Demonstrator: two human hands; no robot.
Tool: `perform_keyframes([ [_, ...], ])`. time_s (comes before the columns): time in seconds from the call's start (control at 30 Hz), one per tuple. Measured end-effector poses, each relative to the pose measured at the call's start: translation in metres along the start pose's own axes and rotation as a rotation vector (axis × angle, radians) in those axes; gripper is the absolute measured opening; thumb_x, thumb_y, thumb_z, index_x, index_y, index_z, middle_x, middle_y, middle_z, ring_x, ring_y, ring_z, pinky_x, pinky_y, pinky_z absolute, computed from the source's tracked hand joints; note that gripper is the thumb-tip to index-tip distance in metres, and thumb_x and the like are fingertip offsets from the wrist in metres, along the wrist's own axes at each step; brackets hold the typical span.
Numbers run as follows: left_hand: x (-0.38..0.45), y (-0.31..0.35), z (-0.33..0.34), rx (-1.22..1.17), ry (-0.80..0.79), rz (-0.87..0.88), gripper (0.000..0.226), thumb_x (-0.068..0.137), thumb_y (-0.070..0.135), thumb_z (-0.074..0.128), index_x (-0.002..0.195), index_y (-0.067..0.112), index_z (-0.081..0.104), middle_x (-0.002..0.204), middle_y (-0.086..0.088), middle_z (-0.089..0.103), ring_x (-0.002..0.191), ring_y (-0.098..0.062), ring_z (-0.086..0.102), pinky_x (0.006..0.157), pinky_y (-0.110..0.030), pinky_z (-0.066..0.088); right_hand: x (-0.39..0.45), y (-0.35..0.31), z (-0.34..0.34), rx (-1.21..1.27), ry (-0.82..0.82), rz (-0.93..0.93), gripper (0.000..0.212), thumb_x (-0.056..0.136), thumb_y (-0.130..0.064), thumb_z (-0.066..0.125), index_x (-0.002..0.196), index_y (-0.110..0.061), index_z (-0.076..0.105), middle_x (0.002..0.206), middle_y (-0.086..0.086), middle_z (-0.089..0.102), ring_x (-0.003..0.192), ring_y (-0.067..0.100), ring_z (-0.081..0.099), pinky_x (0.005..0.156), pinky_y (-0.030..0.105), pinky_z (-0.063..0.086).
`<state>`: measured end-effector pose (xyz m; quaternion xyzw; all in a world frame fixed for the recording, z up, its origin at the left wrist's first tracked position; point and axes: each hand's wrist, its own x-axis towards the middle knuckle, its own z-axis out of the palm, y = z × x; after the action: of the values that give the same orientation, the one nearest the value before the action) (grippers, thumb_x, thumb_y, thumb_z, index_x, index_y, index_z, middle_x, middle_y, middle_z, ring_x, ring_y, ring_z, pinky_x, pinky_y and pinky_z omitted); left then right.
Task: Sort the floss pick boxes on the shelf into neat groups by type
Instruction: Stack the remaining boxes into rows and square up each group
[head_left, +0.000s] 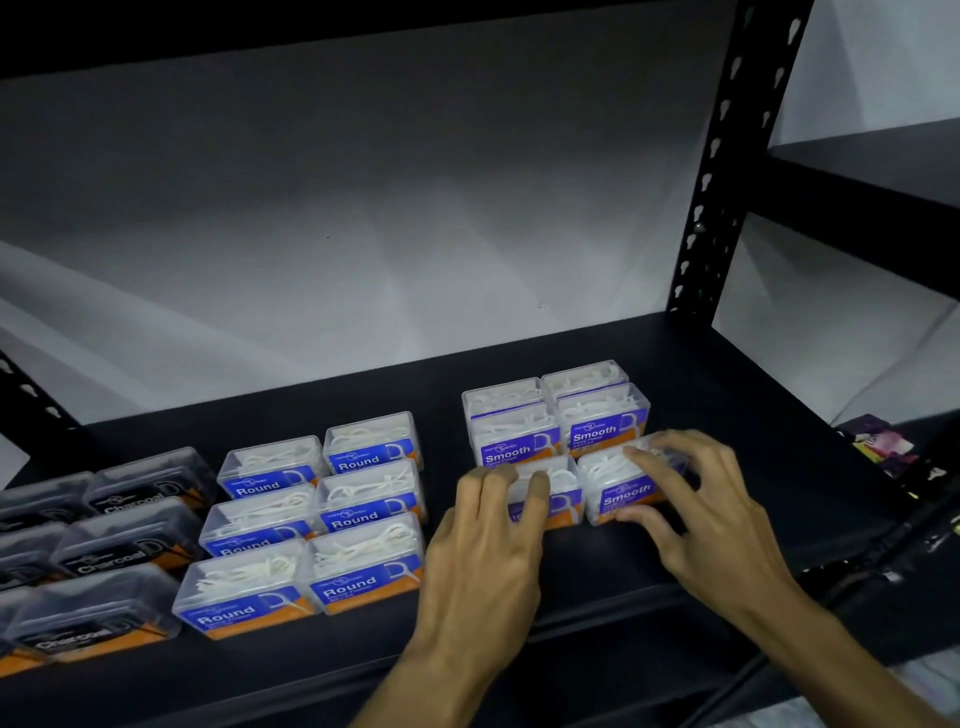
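Observation:
Three groups of clear floss pick boxes stand on the black shelf (753, 395). At the left are dark Charcoal boxes (130, 551), in the middle several blue Round boxes (363, 577), at the right purple Smooth boxes (602, 421) in two columns. My left hand (488, 545) lies on the front left Smooth box (563, 491), fingers curled over its top and left side. The front right Smooth box (623, 491) is gripped by my right hand (691, 499), thumb on its front and fingers on its top and right end. Both front boxes touch the row behind.
A black perforated upright post (727, 171) rises at the shelf's right rear. A white wall stands behind. A small colourful package (883, 447) lies at the far right edge. Bare shelf surface lies in front of the Smooth group and between the groups.

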<state>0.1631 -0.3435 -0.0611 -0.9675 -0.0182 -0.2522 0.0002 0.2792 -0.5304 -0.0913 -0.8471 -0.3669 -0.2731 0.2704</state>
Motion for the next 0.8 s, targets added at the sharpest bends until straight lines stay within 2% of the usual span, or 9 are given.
perform_keyframes([
  [0.17, 0.011, 0.003, 0.009, -0.017, 0.042, -0.079, 0.068, 0.053, 0.014, 0.088, 0.117, 0.012, 0.063, 0.110, -0.011, 0.062, 0.101, -0.025, 0.047, 0.052, -0.030, 0.054, 0.011, 0.001, 0.007, 0.013, -0.027, 0.076, 0.059, 0.065, -0.027, 0.084, 0.118, -0.013, 0.061, 0.126, 0.007, 0.046, 0.117, 0.019, 0.041, 0.063, 0.020, 0.046],
  [0.37, 0.020, 0.006, 0.015, -0.027, 0.037, -0.144, 0.063, 0.055, 0.014, 0.088, 0.113, 0.011, 0.064, 0.110, -0.012, 0.064, 0.101, -0.026, 0.051, 0.052, -0.031, 0.053, 0.021, 0.000, 0.015, 0.012, -0.017, 0.101, 0.061, 0.064, -0.027, 0.085, 0.118, -0.012, 0.061, 0.125, 0.010, 0.049, 0.115, 0.019, 0.041, 0.061, 0.022, 0.047],
  [0.53, 0.022, 0.004, 0.017, -0.016, 0.042, -0.137, 0.064, 0.056, 0.012, 0.087, 0.115, 0.011, 0.061, 0.111, -0.013, 0.064, 0.102, -0.027, 0.051, 0.053, -0.031, 0.054, 0.022, 0.001, 0.019, 0.027, -0.010, 0.107, 0.066, 0.064, -0.026, 0.086, 0.121, -0.010, 0.057, 0.126, 0.010, 0.045, 0.117, 0.020, 0.041, 0.065, 0.025, 0.052],
  [0.8, 0.023, 0.004, 0.019, -0.006, 0.042, -0.143, 0.064, 0.056, 0.011, 0.087, 0.115, 0.011, 0.060, 0.112, -0.013, 0.064, 0.102, -0.028, 0.056, 0.054, -0.032, 0.054, 0.024, 0.003, 0.023, 0.057, -0.003, 0.114, 0.076, 0.064, -0.024, 0.086, 0.128, -0.011, 0.048, 0.129, 0.010, 0.040, 0.118, 0.020, 0.039, 0.073, 0.025, 0.048],
])
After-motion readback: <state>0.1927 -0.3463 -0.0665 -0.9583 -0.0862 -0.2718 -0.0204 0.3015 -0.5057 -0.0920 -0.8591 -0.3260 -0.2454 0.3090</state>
